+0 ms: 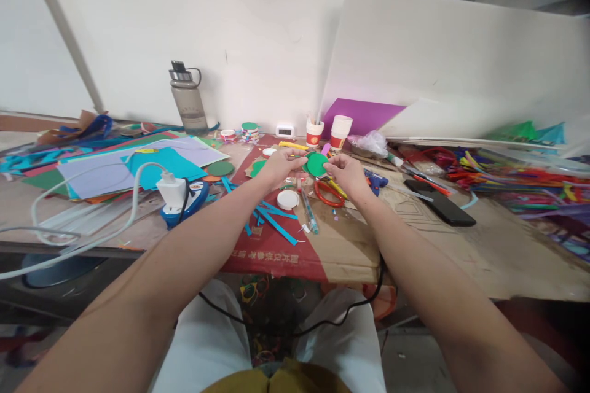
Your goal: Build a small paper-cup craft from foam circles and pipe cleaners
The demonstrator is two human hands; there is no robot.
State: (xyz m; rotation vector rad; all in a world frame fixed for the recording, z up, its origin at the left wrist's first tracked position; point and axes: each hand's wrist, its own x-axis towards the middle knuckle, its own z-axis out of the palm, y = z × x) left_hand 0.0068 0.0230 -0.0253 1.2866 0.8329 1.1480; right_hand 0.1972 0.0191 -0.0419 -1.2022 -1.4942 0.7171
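Note:
Between my two hands is a green paper disc [316,164], raised a little over the tabletop with its flat face toward me. My left hand [280,170] pinches its left edge, and the fingers of my right hand [346,174] close on its right edge. Just below lie orange-handled scissors [329,194], a pen [310,212] and a white round lid [288,199]. Blue paper strips [276,216] are scattered near my left forearm. Another green disc [258,167] lies partly hidden behind my left hand. A blue glue gun [375,180] rests beyond my right wrist.
Coloured paper sheets [110,163] and a power adapter [173,190] with cables are on the left. A bottle [188,98], a small clock [284,130] and paper cups [341,132] stand at the back. To the right are a phone [440,202] and many coloured strips [530,175].

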